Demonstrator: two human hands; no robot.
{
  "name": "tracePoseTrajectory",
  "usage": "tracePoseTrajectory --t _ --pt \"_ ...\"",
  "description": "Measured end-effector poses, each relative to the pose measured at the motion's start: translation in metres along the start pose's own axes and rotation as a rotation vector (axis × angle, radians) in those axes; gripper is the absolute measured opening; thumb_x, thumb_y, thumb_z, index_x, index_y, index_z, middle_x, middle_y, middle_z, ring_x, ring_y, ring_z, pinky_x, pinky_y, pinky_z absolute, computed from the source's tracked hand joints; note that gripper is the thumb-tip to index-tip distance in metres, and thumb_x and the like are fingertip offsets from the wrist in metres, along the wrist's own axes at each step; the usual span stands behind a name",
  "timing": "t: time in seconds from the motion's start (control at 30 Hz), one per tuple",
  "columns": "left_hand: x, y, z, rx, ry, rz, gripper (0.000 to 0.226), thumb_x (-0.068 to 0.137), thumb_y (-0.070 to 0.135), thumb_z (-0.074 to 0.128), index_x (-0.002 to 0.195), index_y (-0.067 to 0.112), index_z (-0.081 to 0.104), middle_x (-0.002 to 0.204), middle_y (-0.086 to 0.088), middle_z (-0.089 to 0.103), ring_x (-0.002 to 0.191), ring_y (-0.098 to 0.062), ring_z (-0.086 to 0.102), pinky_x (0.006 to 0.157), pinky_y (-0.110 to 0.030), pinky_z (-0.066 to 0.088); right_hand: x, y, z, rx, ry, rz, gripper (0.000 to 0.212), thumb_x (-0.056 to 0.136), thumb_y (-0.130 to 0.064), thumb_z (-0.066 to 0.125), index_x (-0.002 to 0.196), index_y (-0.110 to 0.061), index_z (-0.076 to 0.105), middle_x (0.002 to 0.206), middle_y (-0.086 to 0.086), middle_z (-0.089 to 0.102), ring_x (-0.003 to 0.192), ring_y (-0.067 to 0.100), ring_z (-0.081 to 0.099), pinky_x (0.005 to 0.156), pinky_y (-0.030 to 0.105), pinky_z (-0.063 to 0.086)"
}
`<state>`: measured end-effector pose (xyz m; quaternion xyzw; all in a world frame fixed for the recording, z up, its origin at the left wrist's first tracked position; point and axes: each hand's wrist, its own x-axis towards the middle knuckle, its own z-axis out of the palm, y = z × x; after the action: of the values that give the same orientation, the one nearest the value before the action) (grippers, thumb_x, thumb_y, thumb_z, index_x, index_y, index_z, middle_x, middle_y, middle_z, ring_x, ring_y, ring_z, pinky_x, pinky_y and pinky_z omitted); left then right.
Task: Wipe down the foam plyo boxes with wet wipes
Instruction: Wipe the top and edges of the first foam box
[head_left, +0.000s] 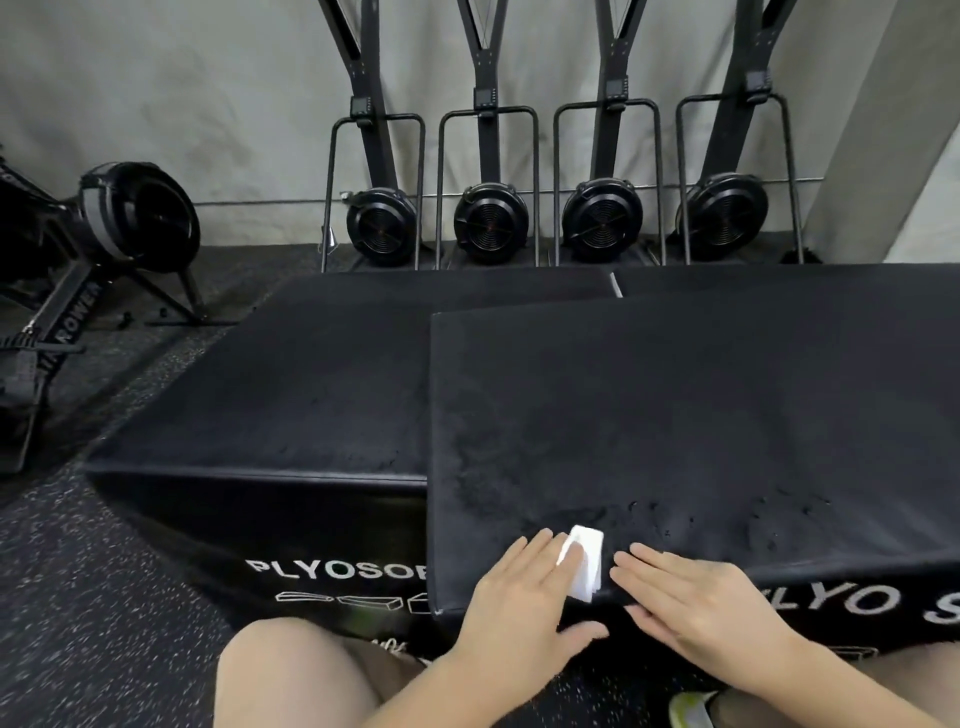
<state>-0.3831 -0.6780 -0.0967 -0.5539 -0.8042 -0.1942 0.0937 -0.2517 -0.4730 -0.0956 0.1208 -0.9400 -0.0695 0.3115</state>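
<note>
Two black foam plyo boxes stand side by side in front of me. The taller near box (675, 405) shows damp streaks and droplets on its top. The lower box (291, 384) lies to its left, with white lettering on its front. A folded white wet wipe (587, 566) lies on the near edge of the taller box. My left hand (519, 597) presses flat on the wipe, fingers spread over it. My right hand (701, 608) rests flat on the same edge, just right of the wipe, holding nothing.
Several black ski machines (488, 218) stand against the grey wall behind the boxes. A rowing machine (104, 234) sits at the left on the speckled rubber floor (78, 597). A third box top (779, 278) shows at the back right. My knees are at the bottom.
</note>
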Motion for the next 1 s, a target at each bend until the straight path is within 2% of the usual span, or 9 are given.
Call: tracePoseTrajectory --t 0.07,0.17,0.27,0.4,0.5,0.6,0.77,0.87,1.0 --pt "-0.005 -0.006 -0.011 -0.236 0.04 -0.144 0.064 0.095 0.071 0.044 0.134 0.024 0.062 0.136 0.014 0.061 0.132 -0.003 0.048 0.114 -0.026 0.039 0.004 -0.009 0.0 0.052 -0.026 0.108 0.037 0.092 -0.046 0.059 0.097 -0.016 0.08 0.106 -0.004 0.076 0.1 0.015 0.073 0.067 0.029 0.061" --pt "0.0 -0.025 -0.03 -0.452 0.144 -0.32 0.026 0.1 0.028 0.057 0.12 0.027 0.072 0.112 0.013 0.07 0.111 0.002 0.056 0.099 -0.026 0.048 0.029 -0.025 -0.011 0.175 0.028 0.325 0.035 0.086 -0.05 0.063 0.095 -0.021 0.08 0.102 -0.011 0.076 0.099 0.007 0.072 0.075 0.024 0.059" --pt "0.007 -0.049 -0.043 -0.555 0.109 -0.484 0.037 0.092 0.012 0.067 0.123 0.033 0.072 0.118 0.02 0.068 0.094 0.009 0.06 0.095 -0.02 0.05 0.067 -0.04 -0.007 0.293 0.108 0.461 0.029 0.089 -0.04 0.058 0.101 -0.022 0.079 0.106 -0.015 0.074 0.104 0.001 0.067 0.09 0.016 0.05" --pt "0.003 -0.065 -0.04 -0.598 0.108 -0.515 0.055 0.085 0.017 0.076 0.134 0.039 0.063 0.119 0.02 0.064 0.102 0.003 0.06 0.089 -0.013 0.048 0.107 -0.059 0.023 0.403 0.034 0.386 0.03 0.091 -0.034 0.054 0.107 -0.021 0.076 0.114 -0.009 0.072 0.111 0.002 0.056 0.105 0.007 0.031" --pt "-0.004 -0.078 -0.034 -0.523 0.306 -0.626 0.044 0.089 0.021 0.073 0.129 0.039 0.066 0.114 0.02 0.064 0.109 0.002 0.058 0.09 -0.011 0.045 0.118 -0.065 0.047 0.45 -0.101 0.279 0.035 0.092 -0.041 0.052 0.115 -0.025 0.073 0.119 -0.013 0.069 0.11 0.005 0.059 0.097 0.016 0.047" --pt "-0.011 -0.09 -0.03 -0.602 0.42 -0.864 0.023 0.096 0.025 0.063 0.118 0.031 0.067 0.105 0.016 0.067 0.094 -0.001 0.062 0.082 -0.018 0.047 0.121 -0.067 0.052 0.41 -0.133 0.217 0.027 0.091 -0.041 0.054 0.098 -0.025 0.075 0.109 -0.016 0.07 0.103 0.005 0.058 0.085 0.027 0.055" --pt "-0.016 -0.1 -0.015 -1.196 0.12 -1.177 0.049 0.102 0.057 0.042 0.1 0.021 0.075 0.094 0.001 0.077 0.093 -0.018 0.072 0.091 -0.035 0.055 0.109 -0.083 0.053 0.443 -0.13 0.127 0.032 0.098 -0.036 0.049 0.099 -0.022 0.078 0.108 -0.017 0.071 0.108 0.006 0.059 0.09 0.023 0.053" --pt "-0.021 -0.099 -0.017 -1.419 0.098 -1.211 0.046 0.106 0.045 0.04 0.093 0.021 0.076 0.079 -0.004 0.076 0.067 -0.016 0.069 0.061 -0.027 0.053 0.111 -0.097 0.061 0.545 -0.203 0.032 0.032 0.101 -0.035 0.048 0.107 -0.021 0.077 0.116 -0.015 0.07 0.113 0.008 0.061 0.092 0.024 0.053" --pt "-0.032 -0.106 -0.013 -1.488 -0.026 -1.186 0.063 0.104 0.057 0.034 0.078 0.022 0.08 0.075 -0.004 0.071 0.064 -0.015 0.063 0.059 -0.027 0.049 0.123 -0.092 0.072 0.561 -0.221 0.12 0.031 0.099 -0.036 0.053 0.111 -0.022 0.077 0.118 -0.014 0.07 0.117 0.006 0.059 0.096 0.025 0.051"
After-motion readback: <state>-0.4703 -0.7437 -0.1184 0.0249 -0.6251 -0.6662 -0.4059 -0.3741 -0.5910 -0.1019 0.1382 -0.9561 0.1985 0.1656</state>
